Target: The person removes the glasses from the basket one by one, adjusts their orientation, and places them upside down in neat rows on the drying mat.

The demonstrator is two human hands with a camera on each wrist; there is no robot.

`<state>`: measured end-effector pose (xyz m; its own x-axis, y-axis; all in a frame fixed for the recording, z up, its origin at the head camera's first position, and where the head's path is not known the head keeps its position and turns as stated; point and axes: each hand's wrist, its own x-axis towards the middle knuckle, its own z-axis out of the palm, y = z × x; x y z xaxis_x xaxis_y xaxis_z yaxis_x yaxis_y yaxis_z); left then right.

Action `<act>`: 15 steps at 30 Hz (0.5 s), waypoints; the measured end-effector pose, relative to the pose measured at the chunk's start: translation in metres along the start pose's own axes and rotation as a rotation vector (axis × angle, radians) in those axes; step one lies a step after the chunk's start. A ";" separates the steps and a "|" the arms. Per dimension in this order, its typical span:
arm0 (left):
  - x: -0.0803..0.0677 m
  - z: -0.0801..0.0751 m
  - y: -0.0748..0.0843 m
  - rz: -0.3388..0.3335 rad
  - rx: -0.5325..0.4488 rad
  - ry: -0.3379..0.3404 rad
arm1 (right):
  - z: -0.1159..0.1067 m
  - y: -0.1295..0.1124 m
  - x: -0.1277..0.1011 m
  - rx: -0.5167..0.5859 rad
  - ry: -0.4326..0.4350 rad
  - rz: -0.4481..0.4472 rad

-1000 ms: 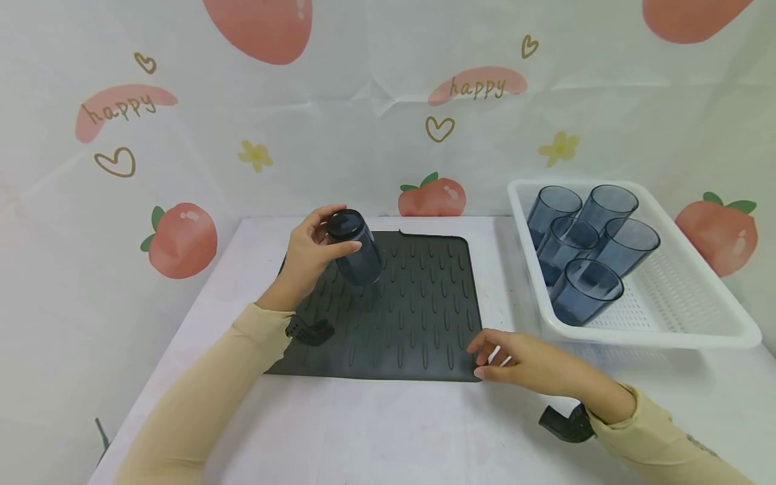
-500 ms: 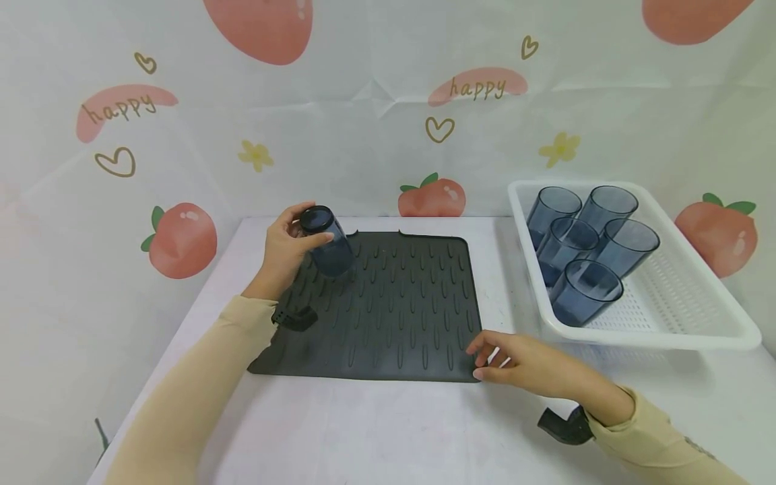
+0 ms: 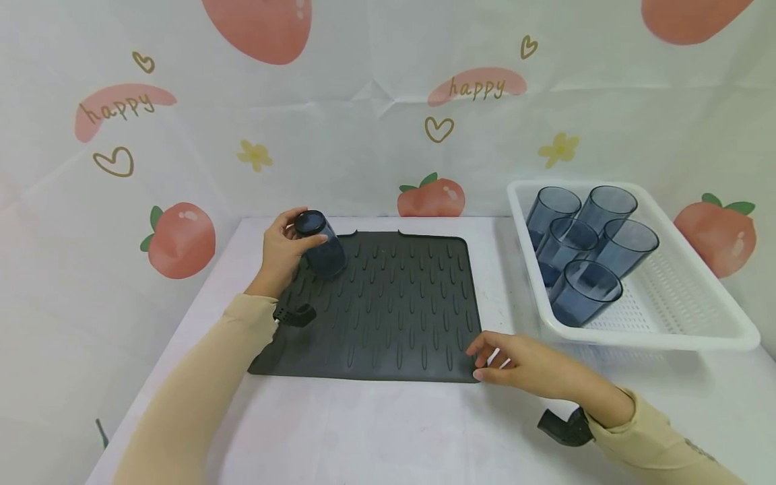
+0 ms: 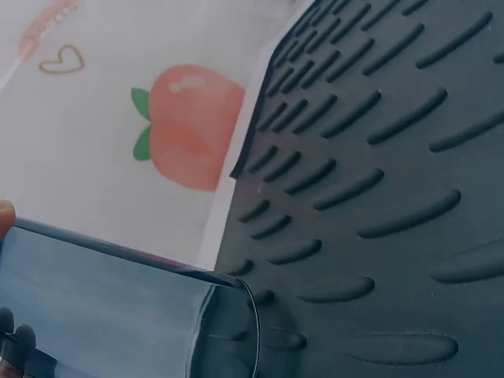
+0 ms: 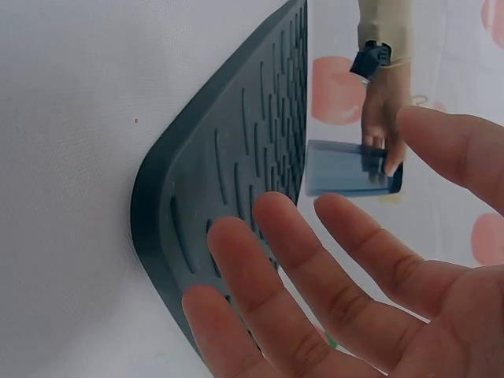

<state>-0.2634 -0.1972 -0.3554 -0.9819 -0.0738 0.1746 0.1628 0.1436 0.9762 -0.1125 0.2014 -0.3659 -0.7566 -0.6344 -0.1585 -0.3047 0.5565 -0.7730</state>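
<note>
My left hand (image 3: pixel 281 250) grips a blue tinted drinking glass (image 3: pixel 327 256) near its base, which points up. The glass is upside down, its rim low over the back left corner of the dark ridged mat (image 3: pixel 388 316). In the left wrist view the rim of the glass (image 4: pixel 118 299) is right at the ridges of the mat (image 4: pixel 378 236). My right hand (image 3: pixel 524 364) hovers by the mat's front right corner, fingers loosely bent with nothing in them. The right wrist view shows that hand (image 5: pixel 339 307) with its fingers spread over the mat's corner.
On the right stands a white plastic basket (image 3: pixel 685 340) with several more blue glasses (image 3: pixel 585 293), mouths up and leaning, at its left end. A white cloth with printed fruit (image 3: pixel 182 240) hangs behind the white table (image 3: pixel 364 431).
My left hand has carried the glass left across the mat to the back left corner, then lowered it slightly. The right hand has stayed in place.
</note>
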 end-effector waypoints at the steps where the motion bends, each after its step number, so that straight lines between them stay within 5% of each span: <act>1: 0.000 0.000 -0.001 -0.004 0.003 0.003 | 0.000 0.000 0.000 0.002 0.000 0.000; 15: 0.006 0.004 -0.009 -0.037 0.026 0.014 | 0.000 0.001 -0.001 0.015 0.012 0.001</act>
<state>-0.2710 -0.1946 -0.3633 -0.9857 -0.0935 0.1401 0.1232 0.1665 0.9783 -0.1119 0.2024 -0.3665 -0.7637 -0.6274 -0.1517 -0.2954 0.5487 -0.7821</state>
